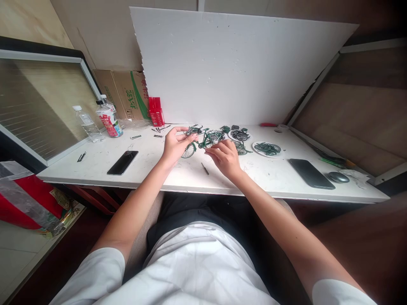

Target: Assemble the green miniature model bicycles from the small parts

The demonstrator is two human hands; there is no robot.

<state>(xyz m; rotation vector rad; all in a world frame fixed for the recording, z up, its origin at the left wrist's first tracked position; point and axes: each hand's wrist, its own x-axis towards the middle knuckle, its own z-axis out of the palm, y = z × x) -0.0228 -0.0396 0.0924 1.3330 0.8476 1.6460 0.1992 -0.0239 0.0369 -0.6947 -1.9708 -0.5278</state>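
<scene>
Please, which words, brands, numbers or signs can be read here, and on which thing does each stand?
"北大荒" (green, my best reading): cardboard box.
Red characters, same box: too blurred to read surely.
Red-and-white bottle label: too blurred to read.
Red carton: print too small to read.

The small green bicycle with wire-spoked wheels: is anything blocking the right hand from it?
Nothing visible stands between the right hand and the small green bicycle; the fingertips are at its lower frame, contact unclear. The slim dark rod on the white tabletop lies nearer the front edge, off that path.
</scene>
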